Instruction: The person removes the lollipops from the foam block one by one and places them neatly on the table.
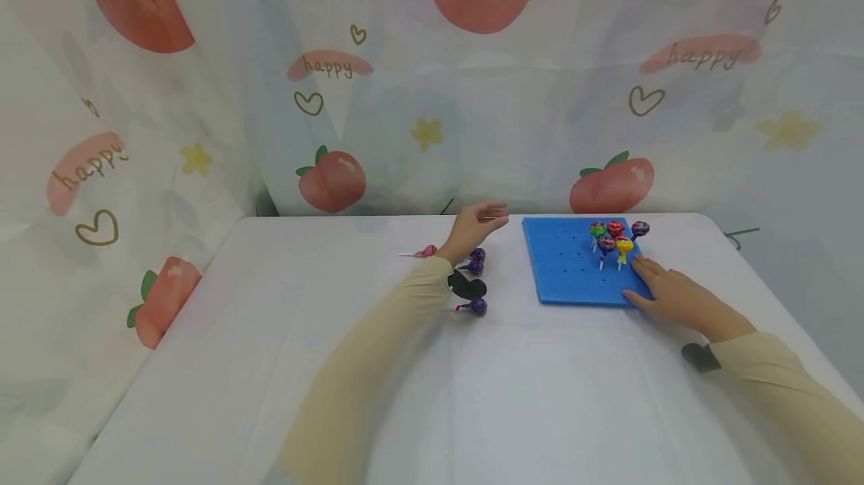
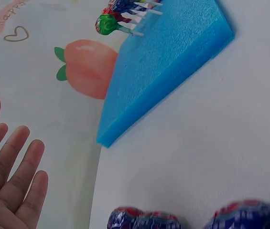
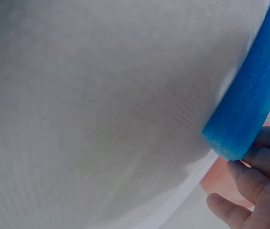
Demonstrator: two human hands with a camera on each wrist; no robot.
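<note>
My left hand (image 1: pixel 472 230) hovers over the back of the table, its fingers extended with nothing in them; the left wrist view shows these fingers (image 2: pixel 11 183) spread. Under and beside its wrist lie a pink lollipop (image 1: pixel 427 251) and three purple lollipops (image 1: pixel 476 307). My right hand (image 1: pixel 675 297) rests against the right side of the blue foam board (image 1: pixel 560 275), fingers fairly straight and touching its edge. Several wrapped lollipops stand by their sticks in the board, among them a green lollipop (image 1: pixel 597 230), a red lollipop (image 1: pixel 615 228) and a yellow lollipop (image 1: pixel 624 245).
Rows of small holes mark the board's top. The white-covered table (image 1: pixel 236 365) reaches back to a printed curtain (image 1: pixel 405 95) with peaches and hearts. Another patterned curtain (image 1: pixel 101 245) hangs along the left side.
</note>
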